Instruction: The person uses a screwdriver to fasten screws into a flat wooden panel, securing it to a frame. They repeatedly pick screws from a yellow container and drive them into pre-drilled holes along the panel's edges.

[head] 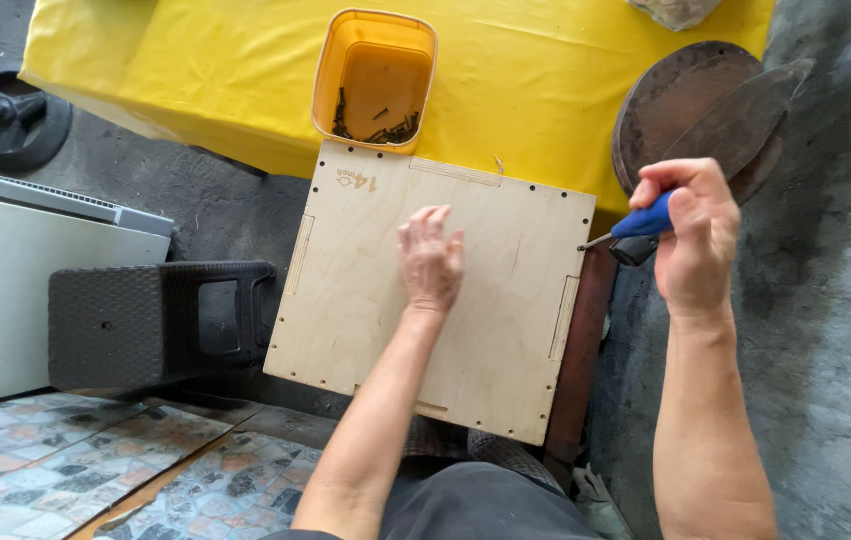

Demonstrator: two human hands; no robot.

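Screwdriver (635, 228): blue handle gripped in my right hand (690, 235), lying left-right, tip at panel's right edge.
Plywood panel (440, 290): my left hand (430, 262) lay flat, fingers spread.
Yellow tub (373, 75): far side, screws inside.

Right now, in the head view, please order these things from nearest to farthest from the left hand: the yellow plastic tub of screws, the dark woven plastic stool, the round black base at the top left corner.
Measured from the left hand, which lies flat on the pale plywood panel:
1. Yellow plastic tub of screws, above the hand, at the panel's far edge.
2. Dark woven plastic stool, to the left of the panel.
3. Round black base, far left, top corner.
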